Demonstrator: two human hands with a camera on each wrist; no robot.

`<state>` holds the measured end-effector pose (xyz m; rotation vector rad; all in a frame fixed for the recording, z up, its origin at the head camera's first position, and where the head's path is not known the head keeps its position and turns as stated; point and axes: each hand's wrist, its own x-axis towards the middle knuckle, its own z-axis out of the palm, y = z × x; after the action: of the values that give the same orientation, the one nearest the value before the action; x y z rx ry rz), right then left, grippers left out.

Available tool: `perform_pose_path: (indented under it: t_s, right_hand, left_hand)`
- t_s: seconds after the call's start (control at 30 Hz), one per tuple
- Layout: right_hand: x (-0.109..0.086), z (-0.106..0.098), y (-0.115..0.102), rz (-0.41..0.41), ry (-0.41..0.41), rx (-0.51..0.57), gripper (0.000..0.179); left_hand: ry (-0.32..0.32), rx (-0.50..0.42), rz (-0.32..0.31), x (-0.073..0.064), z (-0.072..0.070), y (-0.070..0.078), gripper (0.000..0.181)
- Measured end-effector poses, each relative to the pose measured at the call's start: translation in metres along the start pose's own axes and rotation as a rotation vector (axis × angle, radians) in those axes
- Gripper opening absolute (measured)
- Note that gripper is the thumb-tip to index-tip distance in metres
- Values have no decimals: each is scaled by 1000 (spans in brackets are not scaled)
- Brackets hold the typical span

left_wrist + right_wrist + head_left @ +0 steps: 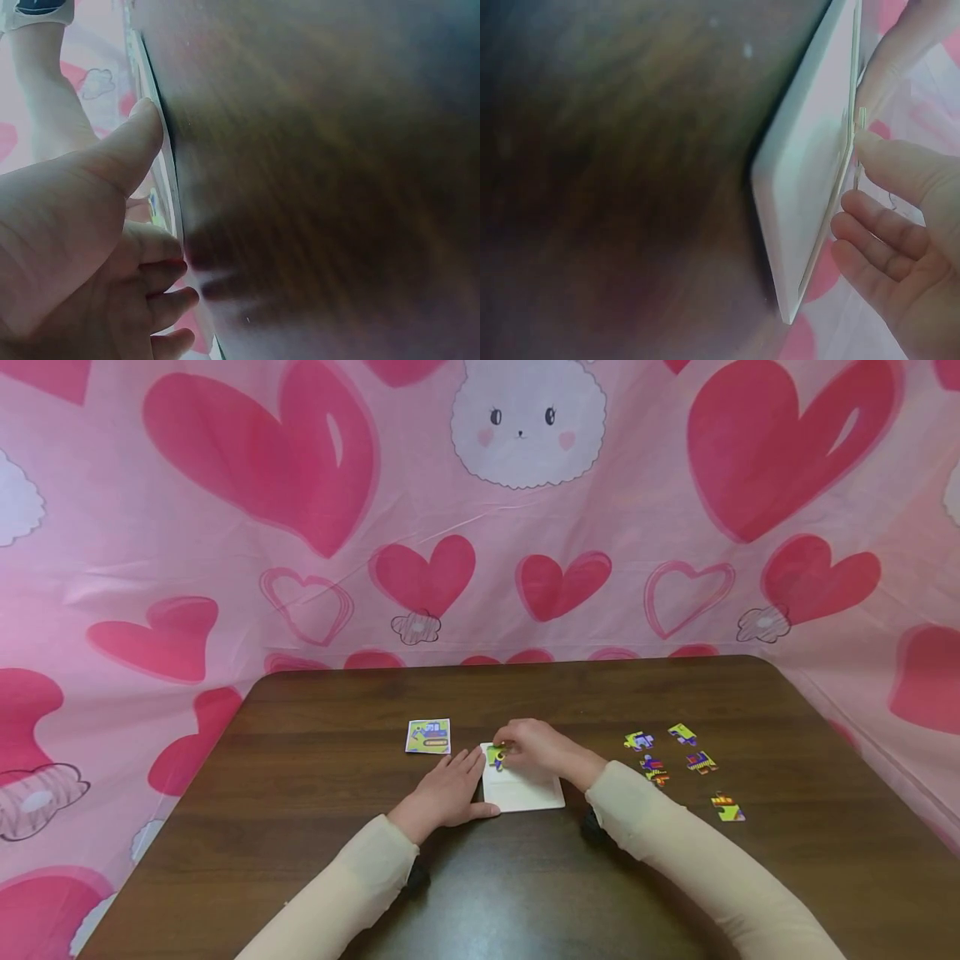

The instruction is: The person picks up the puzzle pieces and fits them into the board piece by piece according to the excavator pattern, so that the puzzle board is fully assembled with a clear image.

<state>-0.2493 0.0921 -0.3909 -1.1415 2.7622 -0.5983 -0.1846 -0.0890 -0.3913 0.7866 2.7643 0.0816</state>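
A white puzzle tray (525, 795) lies on the table between the hands. The left hand (448, 792) rests along its left side, fingers extended and thumb at the near left corner; in the left wrist view the thumb (142, 139) touches the tray's edge. Over the tray's far left corner, the right hand (536, 746) pinches a yellow-green and purple puzzle piece (497, 762). From the right wrist the piece (861, 120) appears nearly edge-on at the thumb tip. The right hand's fingers partly cover it.
Several loose puzzle pieces (701, 762) lie on the dark wooden table (315, 793) to the right of the right hand. A square picture card (428, 736) with a vehicle lies beyond the left hand. Pink heart-print cloth (330, 510) hangs behind the table.
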Motion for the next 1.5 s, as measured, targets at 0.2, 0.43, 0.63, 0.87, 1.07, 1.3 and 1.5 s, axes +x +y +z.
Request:
perform_pose_path:
  t_s: [0.2, 0.43, 0.63, 0.87, 1.07, 1.3, 1.5]
  right_hand:
    - [2, 4, -1, 19, -31, -54, 20]
    - [2, 5, -3, 2, -36, -80, 17]
    - [2, 5, -6, -23, -28, -92, 15]
    - [4, 6, -6, -9, -28, -107, 16]
    - [4, 5, -6, -14, -25, -94, 16]
    - [3, 6, -5, 19, -42, -75, 20]
    - [1, 0, -5, 33, -33, -39, 20]
  left_hand:
    - [7, 8, 7, 0, 0, 0, 83]
    - [1, 10, 6, -1, -1, 1, 82]
    - [-1, 17, 4, -1, -1, 1, 82]
    - [2, 20, 4, -1, 0, 2, 82]
    - [2, 28, 2, 0, 0, 1, 82]
    - [-11, 23, -4, 0, -1, 1, 82]
    - [-19, 26, -7, 0, -2, 2, 83]
